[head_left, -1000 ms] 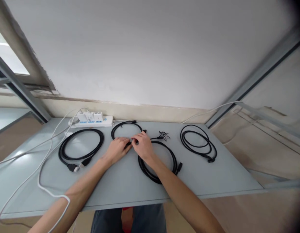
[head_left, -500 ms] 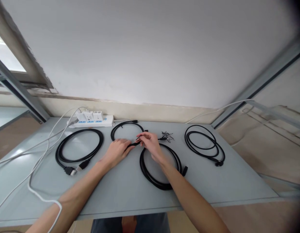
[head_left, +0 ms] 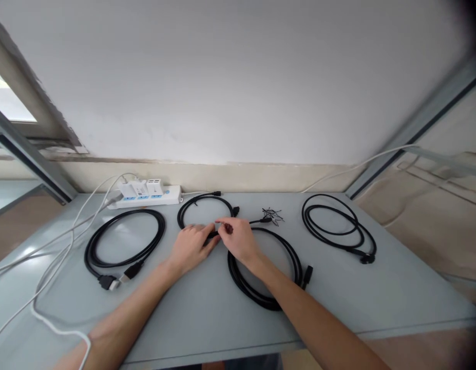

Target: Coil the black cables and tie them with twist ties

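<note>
A coiled black cable (head_left: 198,197) lies at the back middle of the table, its near side partly covered by my hands. My left hand (head_left: 192,247) is closed on that near side, thumb and fingers pinching the cable. Right beside it, my right hand (head_left: 238,239) has its fingers curled together over the same spot; whatever they pinch is hidden. Under my right wrist sits a second, thicker black cable coil (head_left: 295,253). Just behind my right hand is a small pile of thin black ties (head_left: 273,215), a black plug (head_left: 265,220) touching it.
At left lies another black cable coil (head_left: 92,246) with its plugs toward me. A looped black cable (head_left: 364,226) rests at right. A white power strip (head_left: 172,195) with chargers stands against the wall, and white cords (head_left: 39,293) cross the left side and my left forearm.
My right hand has turned and its fingers have curled in tighter beside my left hand, which keeps hold of the cable. The whole view has shifted slightly.
</note>
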Motion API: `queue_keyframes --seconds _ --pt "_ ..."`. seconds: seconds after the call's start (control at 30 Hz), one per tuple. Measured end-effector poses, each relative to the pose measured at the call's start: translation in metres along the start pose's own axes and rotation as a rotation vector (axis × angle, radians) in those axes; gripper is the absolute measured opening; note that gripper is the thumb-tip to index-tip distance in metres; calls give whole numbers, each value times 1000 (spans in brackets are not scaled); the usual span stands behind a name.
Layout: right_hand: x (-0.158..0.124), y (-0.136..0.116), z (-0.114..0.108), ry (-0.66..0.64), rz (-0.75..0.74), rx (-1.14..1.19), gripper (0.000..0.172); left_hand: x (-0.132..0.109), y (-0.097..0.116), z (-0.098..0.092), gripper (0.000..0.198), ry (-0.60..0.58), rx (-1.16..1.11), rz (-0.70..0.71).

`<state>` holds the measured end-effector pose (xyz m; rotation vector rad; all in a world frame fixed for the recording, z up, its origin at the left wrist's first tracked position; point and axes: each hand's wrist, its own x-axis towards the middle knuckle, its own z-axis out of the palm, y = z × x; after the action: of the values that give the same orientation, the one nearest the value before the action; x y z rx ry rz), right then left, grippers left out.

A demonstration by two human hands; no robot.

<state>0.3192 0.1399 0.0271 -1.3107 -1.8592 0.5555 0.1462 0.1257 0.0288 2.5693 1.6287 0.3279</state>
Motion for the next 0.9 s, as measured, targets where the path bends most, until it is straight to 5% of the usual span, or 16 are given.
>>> queue_keyframes --seconds 0.5,0.9 --pt "3 9 -6 29 31 235 2 -1 5 -1 35 13 -23 77" --pt "10 14 -8 -130 134 417 14 -2 9 -1 33 19 -101 39"
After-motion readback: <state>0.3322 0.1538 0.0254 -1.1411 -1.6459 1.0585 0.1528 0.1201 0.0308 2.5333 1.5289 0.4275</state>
